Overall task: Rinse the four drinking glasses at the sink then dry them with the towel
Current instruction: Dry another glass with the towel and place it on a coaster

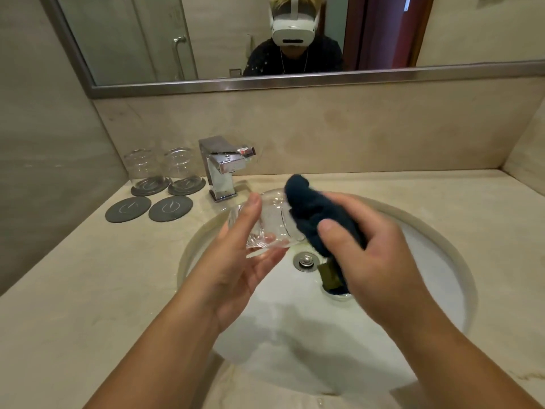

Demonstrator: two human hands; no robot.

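Note:
My left hand (236, 261) grips a clear drinking glass (271, 219) on its side above the white sink (436, 261), mouth turned right. My right hand (377, 261) clutches a dark blue towel (312, 211), whose bunched end presses against the glass's mouth. Two more clear glasses (144, 166) (182, 163) stand upright on grey coasters at the back left of the counter. A fourth glass is not visible.
A chrome faucet (222, 166) stands behind the sink, no water running. Two bare grey coasters (128, 209) (170, 208) lie in front of the standing glasses. The drain plug (306, 259) sits in the basin. A mirror (265, 39) hangs above the beige stone counter (73, 290).

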